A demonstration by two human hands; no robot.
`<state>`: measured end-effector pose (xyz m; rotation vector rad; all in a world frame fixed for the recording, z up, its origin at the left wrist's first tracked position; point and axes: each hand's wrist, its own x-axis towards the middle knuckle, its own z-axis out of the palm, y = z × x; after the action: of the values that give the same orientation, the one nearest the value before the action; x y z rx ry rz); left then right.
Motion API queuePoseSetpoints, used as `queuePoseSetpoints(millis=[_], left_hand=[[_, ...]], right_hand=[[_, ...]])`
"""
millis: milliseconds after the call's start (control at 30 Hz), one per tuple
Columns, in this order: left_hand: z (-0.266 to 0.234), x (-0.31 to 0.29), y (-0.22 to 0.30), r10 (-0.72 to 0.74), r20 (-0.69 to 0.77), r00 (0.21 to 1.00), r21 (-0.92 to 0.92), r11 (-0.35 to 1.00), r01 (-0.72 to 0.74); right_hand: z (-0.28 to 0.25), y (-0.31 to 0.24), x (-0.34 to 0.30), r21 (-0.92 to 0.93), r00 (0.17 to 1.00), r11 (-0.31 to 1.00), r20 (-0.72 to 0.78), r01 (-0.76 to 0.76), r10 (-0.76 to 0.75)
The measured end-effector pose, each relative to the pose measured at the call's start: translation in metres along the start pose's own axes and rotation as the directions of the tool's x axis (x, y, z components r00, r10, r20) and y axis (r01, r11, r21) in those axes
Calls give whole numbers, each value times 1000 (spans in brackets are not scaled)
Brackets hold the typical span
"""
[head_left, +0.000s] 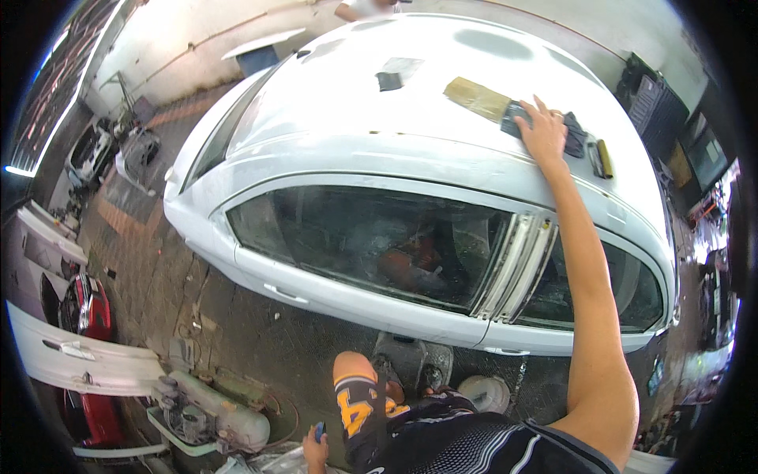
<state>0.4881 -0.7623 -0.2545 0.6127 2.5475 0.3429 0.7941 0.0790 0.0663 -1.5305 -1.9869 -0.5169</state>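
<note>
My right arm reaches over the side of the white car [355, 134]. On its roof my right hand [543, 136] lies with fingers spread, touching a dark grey sheet [513, 117]. That sheet meets the end of a tan paper strip [477, 98]. Just right of the hand is a crumpled dark cloth [575, 136], partly covered by the fingers. Beyond it lies a yellowish roll [605, 158] beside a dark, narrow piece. Low in the picture, my left hand [316, 452] is closed around a small blue object [319, 431] whose kind I cannot make out.
Another small dark sheet [389, 81] rests farther left on the roof. Beneath me is a grey step [412, 355], with a round pale lid [485, 393] beside it. An air compressor [209, 415] and a loose white panel [87, 359] stand at lower left. Another person [367, 8] is across the car.
</note>
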Motion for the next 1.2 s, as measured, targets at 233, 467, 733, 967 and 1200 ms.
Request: queuePoseSetpoints(millis=[233, 467, 733, 967, 1200], left_hand=[[-92, 5, 38, -21, 174, 985, 14, 1000, 19], [-225, 87, 108, 119, -12, 993, -75, 990, -119], [-303, 106, 187, 240, -45, 970, -42, 969, -242], [-303, 116, 249, 348, 33, 937, 16, 937, -349], [-300, 129, 273, 522, 56, 851, 78, 848, -525]], right_hand=[[-23, -3, -17, -134, 990, 991, -137, 12, -30], [-26, -21, -18, -75, 978, 985, -155, -155, 142], [-10, -25, -35, 108, 885, 918, -243, -381, 396], [-37, -9, -33, 165, 826, 841, -164, -516, 539], [-25, -8, -28, 121, 835, 848, -147, -516, 530]])
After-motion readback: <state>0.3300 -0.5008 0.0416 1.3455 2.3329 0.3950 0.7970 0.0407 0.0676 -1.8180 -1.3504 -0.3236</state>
